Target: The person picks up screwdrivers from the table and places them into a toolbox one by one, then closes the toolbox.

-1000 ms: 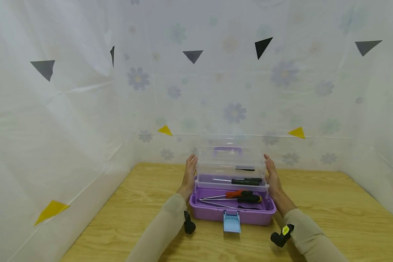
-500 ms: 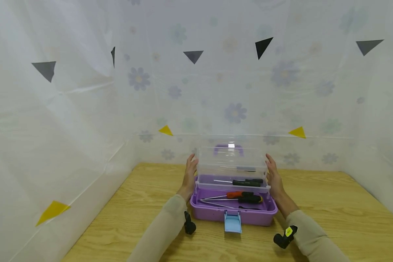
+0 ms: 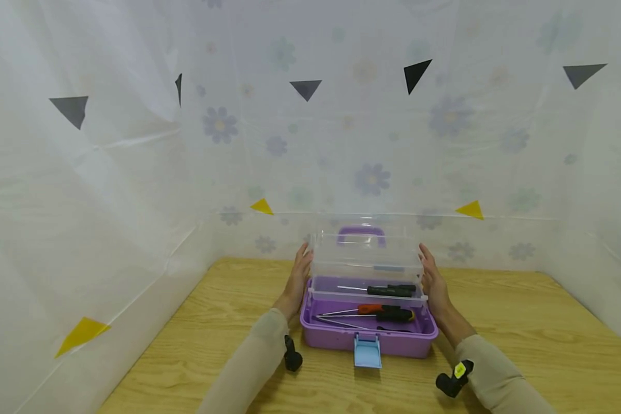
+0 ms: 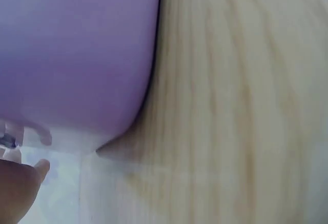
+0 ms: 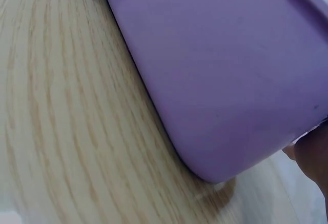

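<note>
Clear lid tips further back since a second ago; left hand and right hand flank it, fingers straight, seemingly pressing its ends; purple toolbox stays open between them.

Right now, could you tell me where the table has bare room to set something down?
The table is bare right of the toolbox toward the curtain, and left of it toward the left curtain. It is crowded at the box, with the left hand and right hand against its sides.

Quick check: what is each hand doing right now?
Left hand: open, flat against the left end of the clear lid.
Right hand: open, flat against the lid's right end.
</note>
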A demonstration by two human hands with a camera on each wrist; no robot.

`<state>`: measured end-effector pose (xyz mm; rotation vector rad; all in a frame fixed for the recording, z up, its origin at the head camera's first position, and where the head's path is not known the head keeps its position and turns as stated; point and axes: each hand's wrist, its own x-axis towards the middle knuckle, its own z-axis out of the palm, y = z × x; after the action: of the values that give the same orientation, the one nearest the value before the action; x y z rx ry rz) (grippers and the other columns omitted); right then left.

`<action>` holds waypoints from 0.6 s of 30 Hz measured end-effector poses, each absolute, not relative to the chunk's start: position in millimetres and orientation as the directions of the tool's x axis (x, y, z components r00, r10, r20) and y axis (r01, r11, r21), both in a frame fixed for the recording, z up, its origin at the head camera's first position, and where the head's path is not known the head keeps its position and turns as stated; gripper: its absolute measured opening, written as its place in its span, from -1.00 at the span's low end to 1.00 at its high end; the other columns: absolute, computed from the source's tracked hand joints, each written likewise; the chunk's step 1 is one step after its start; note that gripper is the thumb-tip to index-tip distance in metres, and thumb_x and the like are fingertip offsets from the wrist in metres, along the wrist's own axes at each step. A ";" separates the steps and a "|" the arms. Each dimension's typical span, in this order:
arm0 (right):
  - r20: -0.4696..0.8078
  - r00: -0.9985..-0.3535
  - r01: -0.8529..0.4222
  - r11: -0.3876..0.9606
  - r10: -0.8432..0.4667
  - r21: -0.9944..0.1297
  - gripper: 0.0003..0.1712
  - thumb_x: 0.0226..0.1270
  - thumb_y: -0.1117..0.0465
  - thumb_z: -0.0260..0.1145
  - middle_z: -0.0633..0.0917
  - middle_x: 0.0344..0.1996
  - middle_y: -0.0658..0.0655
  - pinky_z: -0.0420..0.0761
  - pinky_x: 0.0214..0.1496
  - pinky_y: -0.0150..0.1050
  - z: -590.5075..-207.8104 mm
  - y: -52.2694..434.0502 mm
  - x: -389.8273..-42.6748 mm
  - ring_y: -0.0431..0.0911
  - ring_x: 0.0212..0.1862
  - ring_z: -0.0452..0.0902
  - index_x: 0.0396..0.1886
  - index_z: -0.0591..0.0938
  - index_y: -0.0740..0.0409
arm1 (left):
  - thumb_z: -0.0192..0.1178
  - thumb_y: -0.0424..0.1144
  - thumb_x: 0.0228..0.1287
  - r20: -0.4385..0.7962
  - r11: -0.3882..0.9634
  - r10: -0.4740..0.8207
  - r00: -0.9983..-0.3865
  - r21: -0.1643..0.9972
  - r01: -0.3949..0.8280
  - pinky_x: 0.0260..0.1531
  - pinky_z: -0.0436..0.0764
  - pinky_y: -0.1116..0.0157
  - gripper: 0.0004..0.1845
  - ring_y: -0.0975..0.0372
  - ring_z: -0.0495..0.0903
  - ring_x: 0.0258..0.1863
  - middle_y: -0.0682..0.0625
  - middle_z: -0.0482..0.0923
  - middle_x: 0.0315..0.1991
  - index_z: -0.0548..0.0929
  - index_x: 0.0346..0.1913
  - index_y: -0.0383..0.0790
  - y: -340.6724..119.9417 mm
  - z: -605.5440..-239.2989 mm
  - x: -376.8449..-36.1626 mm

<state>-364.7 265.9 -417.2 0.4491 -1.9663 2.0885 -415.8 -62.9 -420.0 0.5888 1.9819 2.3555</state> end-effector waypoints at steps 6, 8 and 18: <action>0.364 -0.930 -0.359 -0.080 -0.061 -0.930 -0.19 0.66 -0.16 -0.25 -0.36 0.66 0.17 -0.60 0.36 0.49 -416.9 269.6 -361.9 0.26 0.55 -0.68 0.71 -0.30 -0.14 | -0.13 0.14 0.59 0.270 -0.164 0.277 -0.922 0.959 0.231 0.51 -0.19 -0.17 -0.18 -0.07 -0.19 0.62 -0.13 -0.18 0.67 -0.21 0.70 0.01 -65.6 -417.2 -413.0; 0.357 -0.932 -0.352 -0.081 -0.063 -0.933 -0.19 0.66 -0.17 -0.25 -0.36 0.66 0.17 -0.60 0.34 0.51 -417.2 271.0 -360.7 0.29 0.55 -0.68 0.71 -0.31 -0.15 | -0.14 0.13 0.60 0.267 -0.157 0.285 -0.920 0.960 0.230 0.52 -0.19 -0.16 -0.18 -0.05 -0.19 0.62 -0.09 -0.15 0.67 -0.20 0.70 -0.02 -65.8 -416.3 -411.9; 0.331 -0.940 -0.320 -0.118 -0.087 -0.940 -0.16 0.65 -0.13 -0.24 -0.37 0.66 0.11 -0.41 0.43 0.46 -418.0 273.6 -358.0 0.27 0.59 -0.55 0.70 -0.34 -0.04 | -0.12 0.12 0.57 0.270 -0.151 0.283 -0.920 0.960 0.236 0.52 -0.14 -0.12 -0.18 -0.02 -0.17 0.62 -0.06 -0.14 0.67 -0.10 0.69 -0.16 -64.9 -419.5 -408.5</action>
<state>-358.0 273.6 -418.0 0.4621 -1.9718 2.1889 -408.5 -64.9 -419.5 0.6185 2.0256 2.2767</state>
